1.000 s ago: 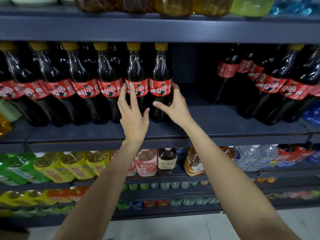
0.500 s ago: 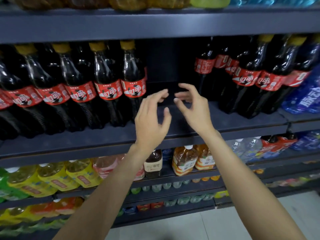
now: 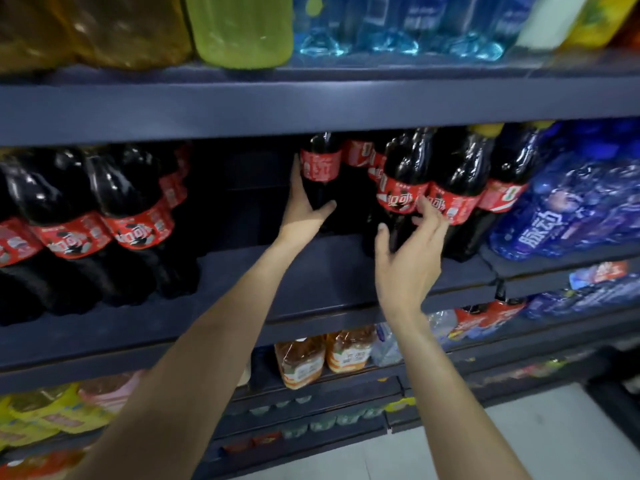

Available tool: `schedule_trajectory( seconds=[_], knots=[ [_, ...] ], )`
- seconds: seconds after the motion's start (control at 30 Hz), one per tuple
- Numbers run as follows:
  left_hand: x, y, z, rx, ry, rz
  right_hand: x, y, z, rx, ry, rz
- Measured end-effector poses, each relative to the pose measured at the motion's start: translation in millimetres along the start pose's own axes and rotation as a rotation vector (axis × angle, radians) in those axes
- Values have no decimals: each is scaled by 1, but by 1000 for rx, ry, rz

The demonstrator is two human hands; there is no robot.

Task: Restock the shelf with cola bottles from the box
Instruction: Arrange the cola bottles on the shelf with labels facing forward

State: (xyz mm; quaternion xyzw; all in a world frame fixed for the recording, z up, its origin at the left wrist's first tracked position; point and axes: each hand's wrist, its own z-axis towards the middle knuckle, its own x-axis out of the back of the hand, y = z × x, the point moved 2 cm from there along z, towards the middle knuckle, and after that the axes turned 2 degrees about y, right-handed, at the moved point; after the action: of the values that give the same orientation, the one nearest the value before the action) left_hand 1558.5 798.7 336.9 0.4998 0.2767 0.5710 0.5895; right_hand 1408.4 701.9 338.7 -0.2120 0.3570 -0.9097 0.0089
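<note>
Gripping: left hand [image 3: 304,207] holds a rear cola bottle [image 3: 320,174] on the middle shelf [image 3: 311,271], thumb curled across its dark body, fingers behind it.
Right hand [image 3: 408,258]: fingers spread and loosely bent against the front cola bottle [image 3: 401,199]; whether they clasp it cannot be told.
Surroundings: right of the held bottle, a cola row [image 3: 460,188] and blue bottles [image 3: 568,209]; left of it, a bare gap of shelf, then another cola group [image 3: 86,220]; above it, amber, green and clear blue bottles; below it, orange-labelled bottles [image 3: 322,358] and yellow packs [image 3: 45,414].
Obstruction: both forearms cross the shelf edge.
Labels: red bands with white Chinese characters, blurred; white characters on the blue wrap.
Box: out of view.
Change: half a second ago both hands hovered empty before the gap; they now reach the right-hand cola.
</note>
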Motion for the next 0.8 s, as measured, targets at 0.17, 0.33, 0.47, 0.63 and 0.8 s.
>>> schedule_trajectory(
  seconds=[0.17,0.33,0.47,0.63,0.8],
  knots=[
    [12,-12,-4,53,103,10,-14,-14,-17,-204,28,37],
    [22,-9,-20,-13,82,91,-34,-10,-29,-407,-13,90],
    [21,-1,-25,14,40,102,-44,-11,-22,-430,50,1],
    [32,4,-39,-71,138,228,-45,-16,-10,-413,55,-124],
    [56,-5,-49,-50,309,252,-40,-19,-16,-378,-45,1]
  ],
)
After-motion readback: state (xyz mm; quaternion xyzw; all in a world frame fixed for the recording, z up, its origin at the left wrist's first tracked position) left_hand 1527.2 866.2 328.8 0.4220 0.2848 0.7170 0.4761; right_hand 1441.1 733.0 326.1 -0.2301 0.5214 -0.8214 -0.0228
